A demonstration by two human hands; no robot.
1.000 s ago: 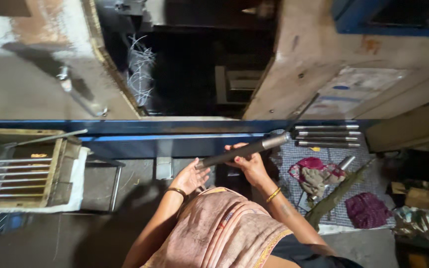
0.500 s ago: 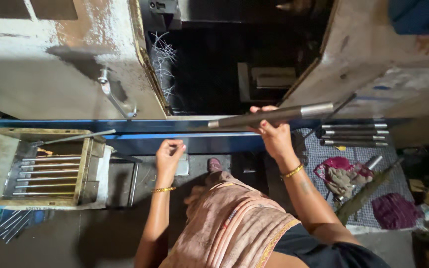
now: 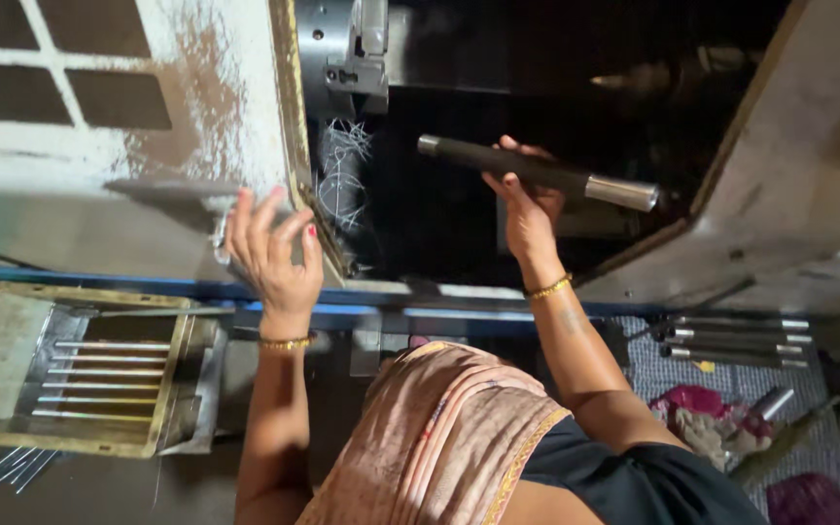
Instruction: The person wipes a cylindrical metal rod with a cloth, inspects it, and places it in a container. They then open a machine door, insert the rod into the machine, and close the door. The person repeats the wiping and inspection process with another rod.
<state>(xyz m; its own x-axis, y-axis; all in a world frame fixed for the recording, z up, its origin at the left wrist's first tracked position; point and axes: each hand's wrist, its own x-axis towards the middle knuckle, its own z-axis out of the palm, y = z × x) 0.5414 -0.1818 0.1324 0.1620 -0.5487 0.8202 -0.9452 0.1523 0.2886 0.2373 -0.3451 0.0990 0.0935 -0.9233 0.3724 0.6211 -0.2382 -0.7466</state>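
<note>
My right hand [image 3: 529,206] grips a dark metal rod [image 3: 535,173] (silvery ends) at one o'clock inside the machine; my left hand [image 3: 272,251], fingers spread, presses the door edge [image 3: 289,136] at ten o'clock.

The right hand [image 3: 527,199] grips a dark metal rod [image 3: 537,173] with bright ends, holding it nearly level inside the machine's dark opening [image 3: 537,87]. The left hand [image 3: 272,251] lies spread against the pale, worn machine door [image 3: 148,165] at its edge, just beside tangled metal shavings [image 3: 342,180]. Above sits what seems to be a chuck [image 3: 342,44]. Lower left, a tray [image 3: 2,360] holds thin rods [image 3: 104,379]; at right, more rods [image 3: 731,340] rest on a cloth [image 3: 653,365].
</note>
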